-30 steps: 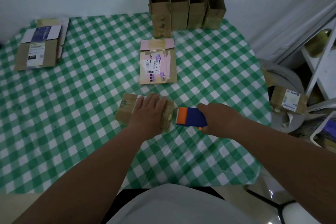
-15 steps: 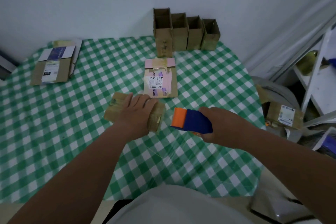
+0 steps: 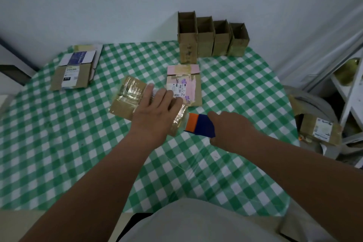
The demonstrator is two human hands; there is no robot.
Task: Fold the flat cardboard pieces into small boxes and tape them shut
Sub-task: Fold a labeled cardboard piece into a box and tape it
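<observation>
Head view: my left hand (image 3: 155, 115) lies with fingers straight, pressing down the folded brown cardboard box (image 3: 129, 100) mid-frame on the green checked tablecloth (image 3: 59, 153). My right hand (image 3: 231, 131) grips the blue-and-orange tape dispenser (image 3: 199, 127) just right of the box's end. Taping step, I judge; next I need the tape severed and smoothed down.

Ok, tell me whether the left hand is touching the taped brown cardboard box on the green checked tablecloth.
Touching. The head view shows the left hand lying flat on the taped brown cardboard box, fingers spread across its top with no gap.
</observation>
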